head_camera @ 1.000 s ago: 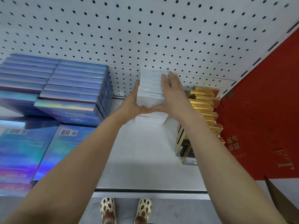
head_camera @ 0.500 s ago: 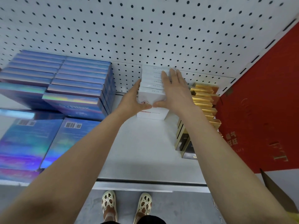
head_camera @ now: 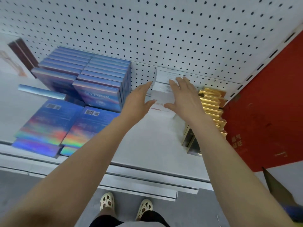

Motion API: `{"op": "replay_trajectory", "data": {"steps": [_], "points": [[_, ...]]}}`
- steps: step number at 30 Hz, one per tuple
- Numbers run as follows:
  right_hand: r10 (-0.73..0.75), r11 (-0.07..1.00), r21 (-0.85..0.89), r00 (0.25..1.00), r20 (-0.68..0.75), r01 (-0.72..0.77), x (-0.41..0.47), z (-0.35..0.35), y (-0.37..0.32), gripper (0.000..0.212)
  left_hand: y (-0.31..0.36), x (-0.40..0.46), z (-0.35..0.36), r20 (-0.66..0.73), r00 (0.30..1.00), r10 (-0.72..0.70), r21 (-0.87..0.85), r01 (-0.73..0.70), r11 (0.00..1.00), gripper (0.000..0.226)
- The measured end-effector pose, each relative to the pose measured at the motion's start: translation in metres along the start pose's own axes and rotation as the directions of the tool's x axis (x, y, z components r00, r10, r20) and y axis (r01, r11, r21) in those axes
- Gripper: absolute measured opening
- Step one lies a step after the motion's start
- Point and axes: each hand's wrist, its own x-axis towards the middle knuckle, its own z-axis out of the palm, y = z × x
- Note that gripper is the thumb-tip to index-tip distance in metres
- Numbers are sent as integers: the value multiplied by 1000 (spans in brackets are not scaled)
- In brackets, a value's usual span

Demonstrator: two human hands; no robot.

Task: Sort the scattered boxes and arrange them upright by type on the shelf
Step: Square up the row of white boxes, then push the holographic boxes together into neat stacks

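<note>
White pegboard backs a pale metal shelf (head_camera: 147,145) where a person's two bare hands have just come off a row of upright white cardboard boxes (head_camera: 164,89) that they were squaring half a second ago. Left hand (head_camera: 136,102) and right hand (head_camera: 183,97) now hover with fingers straight and spread, each grip empty, the left just beside the row's left face, the right over its top right corner; whether it touches is unclear. By appearance the white row is settled against the back wall. Gold boxes (head_camera: 211,104) stand upright just to its right. Left of it, iridescent blue boxes (head_camera: 101,82) stand in rows, but several flat blue holographic boxes (head_camera: 54,122) near the shelf's front edge likely remain to be stood up.
</note>
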Motion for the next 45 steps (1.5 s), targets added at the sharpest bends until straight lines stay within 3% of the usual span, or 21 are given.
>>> {"op": "replay_trajectory", "data": {"steps": [5, 9, 12, 14, 16, 19, 21, 23, 29, 33, 36, 41, 43, 45], "points": [[-17, 998, 61, 996, -89, 22, -28, 1, -23, 73, -11, -47, -22, -71, 987, 142, 49, -139, 989, 52], [-43, 985, 148, 963, -267, 85, -61, 17, -68, 54, -50, -104, -46, -105, 985, 134, 71, -127, 989, 41], [-27, 957, 266, 950, -312, 114, -80, 44, -122, 45, -98, -149, -66, -119, 985, 126, 106, -113, 988, 39], [-51, 926, 350, 966, -254, 141, -88, 66, -166, 49, -136, -174, -86, -116, 986, 117, 148, -99, 984, 42], [-101, 922, 362, 986, -130, 142, -93, 86, -210, 68, -176, -194, -111, -75, 990, 123, 248, -101, 964, 51], [-110, 969, 237, 977, 182, 65, -91, 109, -256, 112, -224, -210, -148, 118, 988, 95, 455, -139, 879, 84], [-97, 993, 86, 954, 283, 76, -88, 119, -271, 125, -241, -212, -165, 268, 961, 69, 520, -205, 829, 102], [-57, 998, 20, 960, 276, 53, -86, 123, -277, 122, -249, -207, -175, 309, 945, 112, 532, -269, 803, 104], [-21, 999, 53, 985, 170, 12, -87, 119, -273, 90, -256, -188, -183, 242, 907, 345, 530, -421, 736, 73], [-28, 995, 96, 999, -21, 30, -79, 114, -266, 62, -253, -175, -192, 133, 872, 471, 493, -470, 732, 58], [-38, 997, 64, 994, -107, 45, -64, 105, -259, 58, -241, -150, -203, 68, 848, 525, 491, -487, 722, 48], [-108, 986, -103, 979, 174, 127, -39, 102, -264, 105, -236, -96, -210, -37, 809, 587, 575, -463, 675, 44], [-130, 979, -116, 955, 266, 166, -32, 104, -271, 106, -236, -71, -211, -36, 841, 540, 610, -409, 679, 45], [-165, 973, -116, 951, 262, 201, -29, 105, -273, 102, -235, -52, -210, -15, 882, 470, 620, -361, 697, 49]]}}
